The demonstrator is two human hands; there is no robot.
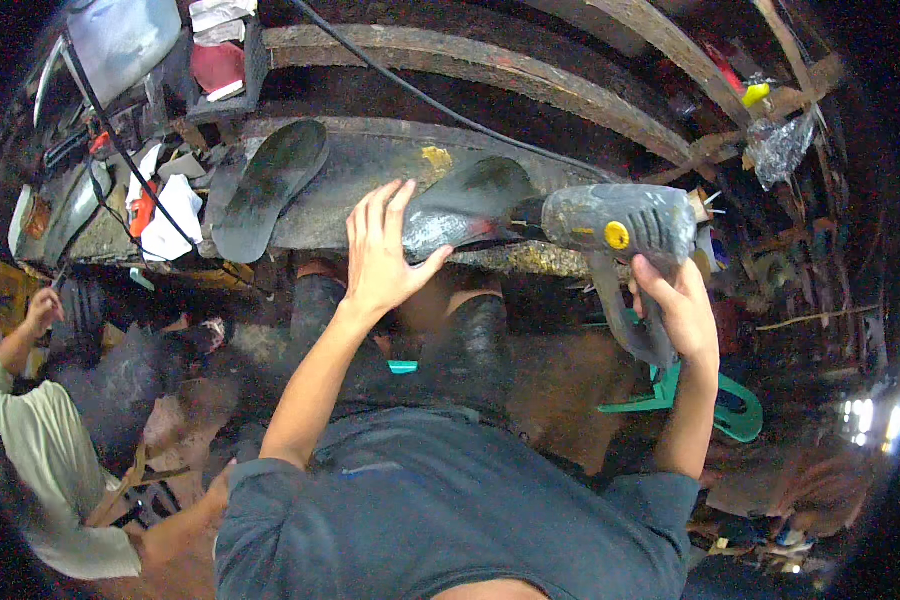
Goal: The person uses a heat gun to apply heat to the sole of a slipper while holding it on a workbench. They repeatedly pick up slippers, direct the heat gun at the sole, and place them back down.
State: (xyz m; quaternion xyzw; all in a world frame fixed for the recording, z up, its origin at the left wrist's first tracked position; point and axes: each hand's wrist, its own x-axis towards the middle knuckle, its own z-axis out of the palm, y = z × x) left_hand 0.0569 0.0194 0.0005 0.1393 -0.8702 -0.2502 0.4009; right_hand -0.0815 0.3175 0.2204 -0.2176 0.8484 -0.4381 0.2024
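My right hand (676, 300) is closed around the handle of a grey heat gun (655, 222) with a round yellow part on its side. The gun's dark nozzle points left at a black shoe sole (470, 205) on the bench. A glossy patch and a reddish spot show on this sole. At its left end lies my left hand (382, 245), fingers stretched out and thumb apart along the near edge. Whether the palm presses on the sole is hidden. A second dark sole (270, 190) rests on the bench further left.
The worn bench (355, 160) runs across in front of me, with wooden beams (470, 70) behind it. A black cable (390, 80) crosses overhead. White scraps (173, 222) and orange-handled tools lie at left. A co-worker's arm (25, 340) is at far left. A green stool (735, 410) stands low right.
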